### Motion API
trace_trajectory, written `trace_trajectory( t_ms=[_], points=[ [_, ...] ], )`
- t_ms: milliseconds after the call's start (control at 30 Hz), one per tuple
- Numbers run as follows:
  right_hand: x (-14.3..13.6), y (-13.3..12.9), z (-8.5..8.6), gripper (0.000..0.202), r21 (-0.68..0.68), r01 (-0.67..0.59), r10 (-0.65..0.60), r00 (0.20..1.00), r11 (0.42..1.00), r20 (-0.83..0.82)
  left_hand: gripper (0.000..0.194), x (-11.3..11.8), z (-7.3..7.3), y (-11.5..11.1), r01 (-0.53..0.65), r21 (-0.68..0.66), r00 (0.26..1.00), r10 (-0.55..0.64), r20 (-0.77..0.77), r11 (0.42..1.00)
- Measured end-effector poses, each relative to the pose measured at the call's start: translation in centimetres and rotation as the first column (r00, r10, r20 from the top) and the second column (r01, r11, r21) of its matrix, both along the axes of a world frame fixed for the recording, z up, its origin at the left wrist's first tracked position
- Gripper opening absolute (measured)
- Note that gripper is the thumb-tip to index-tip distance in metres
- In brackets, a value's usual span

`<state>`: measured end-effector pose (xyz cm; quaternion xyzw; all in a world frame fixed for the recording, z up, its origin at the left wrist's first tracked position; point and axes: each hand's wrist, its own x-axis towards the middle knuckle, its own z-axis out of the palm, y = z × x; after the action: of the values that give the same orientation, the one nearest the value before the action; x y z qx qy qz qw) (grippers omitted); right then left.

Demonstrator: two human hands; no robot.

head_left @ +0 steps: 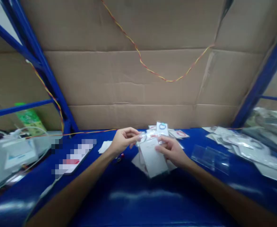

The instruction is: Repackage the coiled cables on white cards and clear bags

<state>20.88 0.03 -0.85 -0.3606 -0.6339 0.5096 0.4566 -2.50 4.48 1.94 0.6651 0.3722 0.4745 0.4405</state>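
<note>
Over the blue table, my right hand (pixel 172 151) grips a white card (pixel 153 159) that appears to be in a clear plastic bag (pixel 141 138). Its thumb lies on the card's face. At the bag's upper left edge, the fingers of my left hand (pixel 125 141) are pinched together on the clear plastic. Beneath the card lie more white cards (pixel 138 162), partly hidden. Just behind my hands is a small pile of bagged cards; one card (pixel 162 126) bears a blue-purple ring, another (pixel 181 134) a red ring. Small dark and red beads (pixel 119 157) rest under my left wrist.
A phone (pixel 77 157) with a cable lies at left, near a white slip (pixel 104 147). Clear empty sleeves (pixel 210 158) are at right, beside a heap of bagged cards (pixel 249 146). Blue frame posts (pixel 41 66) and a cardboard wall (pixel 133 75) bound the table.
</note>
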Motion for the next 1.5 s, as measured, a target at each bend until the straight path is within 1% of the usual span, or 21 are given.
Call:
trace_trajectory(
  t_ms=[100,233,367,467,533,600,700,867,967,1033,1100,1200,1300,1400,1500],
  points=[
    [-0.1,0.2,-0.5,0.031,0.039,0.013,-0.014,1.0,0.999,0.02,0.037,0.5,-0.2,-0.3,0.048,-0.042,0.994,-0.043,0.102,0.998],
    [-0.1,0.2,-0.5,0.032,0.048,0.058,-0.06,0.998,0.997,0.033,0.034,0.7,-0.5,-0.4,0.073,-0.045,0.988,-0.066,0.14,0.996],
    [-0.3,-0.1,0.0,0.036,0.047,0.115,-0.117,0.992,0.992,0.037,0.033,0.8,-0.3,-0.7,0.083,-0.034,0.989,-0.078,0.126,0.996],
    [-0.4,-0.1,0.2,0.039,0.036,0.138,-0.139,0.99,0.99,0.018,0.033,0.9,0.0,-1.0,0.081,-0.002,0.996,-0.081,0.04,0.997],
    [-0.4,-0.1,0.2,0.039,0.04,0.138,-0.138,0.99,0.99,-0.001,0.031,0.9,0.2,-1.2,0.079,0.042,0.997,-0.078,-0.014,0.996],
    [-0.3,-0.1,0.0,0.037,0.052,0.141,-0.141,0.99,0.989,0.003,0.029,1.0,0.2,-1.3,0.094,0.08,0.995,-0.092,-0.032,0.992],
    [-0.2,0.0,-0.2,0.038,0.05,0.154,-0.154,0.988,0.987,-0.002,0.029,1.1,0.0,-1.2,0.123,0.101,0.992,-0.121,-0.025,0.987],
    [-0.1,0.3,-0.4,0.043,0.052,0.155,-0.155,0.988,0.987,-0.004,0.037,0.9,-0.3,-1.0,0.139,0.111,0.99,-0.137,-0.029,0.984],
    [-0.1,0.5,-0.5,0.042,0.059,0.178,-0.178,0.984,0.982,-0.001,0.042,0.8,-0.3,-1.0,0.195,0.098,0.98,-0.198,0.019,0.976],
    [0.0,0.5,-0.6,0.04,0.062,0.188,-0.188,0.982,0.98,0.0,0.04,0.9,-0.3,-1.1,0.214,0.127,0.976,-0.218,0.013,0.968],
    [0.1,0.6,-0.6,0.039,0.066,0.17,-0.17,0.985,0.983,-0.005,0.035,1.0,-0.3,-1.4,0.191,0.171,0.982,-0.19,-0.025,0.967],
    [0.1,0.5,-0.6,0.041,0.077,0.127,-0.127,0.992,0.989,-0.005,0.031,1.3,-0.3,-1.6,0.096,0.204,0.994,-0.084,-0.07,0.974],
    [-0.1,0.2,-0.5,0.042,0.078,0.121,-0.121,0.993,0.99,-0.005,0.031,1.4,-0.3,-1.6,0.023,0.266,0.994,0.006,-0.106,0.964],
    [-0.3,0.1,-0.4,0.04,0.07,0.102,-0.1,0.995,0.992,-0.028,0.034,1.3,-0.1,-1.5,0.027,0.295,0.994,0.006,-0.111,0.955],
    [-0.4,0.1,-0.5,0.039,0.047,0.051,-0.049,0.998,0.998,-0.049,0.033,1.3,0.0,-1.5,0.059,0.244,0.994,-0.035,-0.099,0.968]
  ],
)
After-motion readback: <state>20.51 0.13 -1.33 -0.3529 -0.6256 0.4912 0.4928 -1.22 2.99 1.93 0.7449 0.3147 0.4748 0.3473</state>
